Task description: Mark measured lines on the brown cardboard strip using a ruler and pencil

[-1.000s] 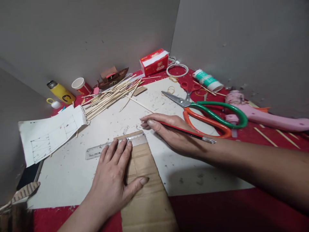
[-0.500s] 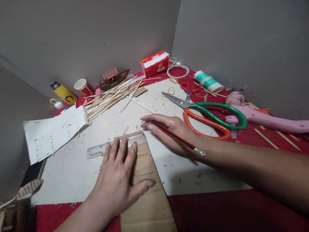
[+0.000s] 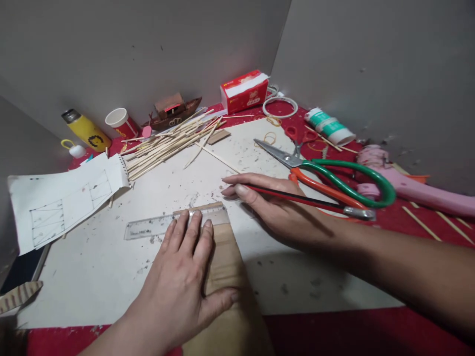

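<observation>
My left hand (image 3: 181, 282) lies flat with fingers spread, its fingertips pressing a clear ruler (image 3: 143, 229) onto a strip of brown cardboard (image 3: 226, 257). The ruler crosses the far end of the cardboard. My right hand (image 3: 282, 217), just right of that end, pinches a red-and-black pencil (image 3: 308, 199) between thumb and fingers. Its silver-capped end points right, over my wrist; the writing tip is hidden by the fingers. Beyond this hand are large scissors (image 3: 287, 157) with green and orange handles.
Thin sticks (image 3: 174, 143) lie heaped at the back, beside a notebook page with drawn diagrams (image 3: 74, 198). Behind stand a yellow bottle (image 3: 87, 131), a paper cup (image 3: 120, 123), a model boat (image 3: 174, 110) and a red tissue pack (image 3: 245, 93). A pink tool (image 3: 419, 188) lies right.
The pencil has turned in my right hand, its capped end swinging out to the right and lying more level. My left hand stays on the ruler. The view has shifted slightly.
</observation>
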Motion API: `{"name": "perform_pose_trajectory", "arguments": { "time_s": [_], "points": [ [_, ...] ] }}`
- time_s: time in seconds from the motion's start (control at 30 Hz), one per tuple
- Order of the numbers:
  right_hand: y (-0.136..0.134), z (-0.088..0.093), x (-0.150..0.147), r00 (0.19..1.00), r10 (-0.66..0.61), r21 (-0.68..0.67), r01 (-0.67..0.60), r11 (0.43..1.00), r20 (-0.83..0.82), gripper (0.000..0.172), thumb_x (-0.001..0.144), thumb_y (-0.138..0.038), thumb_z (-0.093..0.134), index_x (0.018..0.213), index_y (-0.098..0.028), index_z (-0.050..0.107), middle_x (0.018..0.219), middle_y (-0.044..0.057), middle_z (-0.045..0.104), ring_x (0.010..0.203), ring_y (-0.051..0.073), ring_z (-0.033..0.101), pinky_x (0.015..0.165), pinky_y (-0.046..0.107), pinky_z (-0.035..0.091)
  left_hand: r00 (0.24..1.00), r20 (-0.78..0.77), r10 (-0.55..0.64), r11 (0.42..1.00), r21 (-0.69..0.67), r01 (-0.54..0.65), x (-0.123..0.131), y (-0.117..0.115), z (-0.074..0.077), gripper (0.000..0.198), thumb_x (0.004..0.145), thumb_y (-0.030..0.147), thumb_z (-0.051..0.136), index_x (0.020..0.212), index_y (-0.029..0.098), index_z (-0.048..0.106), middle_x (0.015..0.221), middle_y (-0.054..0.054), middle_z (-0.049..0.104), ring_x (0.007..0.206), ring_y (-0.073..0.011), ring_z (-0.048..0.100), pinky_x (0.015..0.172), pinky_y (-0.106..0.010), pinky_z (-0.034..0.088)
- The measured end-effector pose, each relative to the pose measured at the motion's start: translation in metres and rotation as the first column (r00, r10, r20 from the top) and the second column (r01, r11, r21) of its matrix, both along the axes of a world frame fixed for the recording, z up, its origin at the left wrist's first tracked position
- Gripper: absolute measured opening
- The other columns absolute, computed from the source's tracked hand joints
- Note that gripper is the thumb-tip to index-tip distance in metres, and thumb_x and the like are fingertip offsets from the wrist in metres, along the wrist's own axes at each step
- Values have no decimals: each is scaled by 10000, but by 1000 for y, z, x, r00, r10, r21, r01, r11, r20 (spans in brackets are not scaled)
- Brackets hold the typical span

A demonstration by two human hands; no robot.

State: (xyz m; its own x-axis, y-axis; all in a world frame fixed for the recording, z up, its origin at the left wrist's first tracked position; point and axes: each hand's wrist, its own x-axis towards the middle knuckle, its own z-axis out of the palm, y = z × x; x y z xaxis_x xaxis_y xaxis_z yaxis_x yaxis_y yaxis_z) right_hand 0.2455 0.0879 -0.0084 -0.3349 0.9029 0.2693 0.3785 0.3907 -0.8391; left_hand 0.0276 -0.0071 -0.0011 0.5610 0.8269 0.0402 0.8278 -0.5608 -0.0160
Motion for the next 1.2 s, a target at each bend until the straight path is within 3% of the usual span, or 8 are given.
{"name": "perform_pose_trajectory", "arguments": {
  "time_s": [0.57,0.87,1.0,1.1,1.2],
  "points": [
    [-1,5,1,1000,18,-47,-18,999,2,342,982,-390,500,1202,-203,685,1104,93,764,1100,249,704,989,422,560,1000,8,6,998,64,-6,-3,-2,-4,931,855,685,538,1535,82,336,1566,-254,374,1452,-451,326,1071,-630,437],
    [-3,-8,0,996,0,-15,-2,1000,-87,322,985,-443,519,1115,-234,727,1135,63,746,1058,220,697,1008,400,545,999,48,23,998,52,-26,2,-1,-3,922,809,672,614,1482,66,436,1493,-255,482,1410,-470,389,1072,-641,438],
    [-7,-1,-8,969,-52,-201,2,980,-243,279,945,-425,582,1021,-191,713,922,73,754,840,192,720,821,350,610,997,65,42,999,17,-43,2,0,-3,929,809,669,621,1488,64,433,1497,-253,480,1411,-476,382,1090,-649,412],
    [-9,11,-16,923,-97,-378,-55,924,-371,221,882,-399,659,878,-178,666,748,42,710,684,154,683,676,288,597,996,72,56,998,-24,-55,3,0,-3,930,808,683,611,1476,55,453,1501,-253,475,1418,-487,361,1105,-653,390],
    [-5,20,-24,926,-51,-465,-140,874,-374,196,848,-350,686,785,-178,617,706,32,688,617,129,654,564,233,556,995,72,75,996,-61,-70,4,-1,-1,918,814,679,602,1473,54,463,1511,-251,463,1425,-496,341,1117,-657,370]
  ]
}}
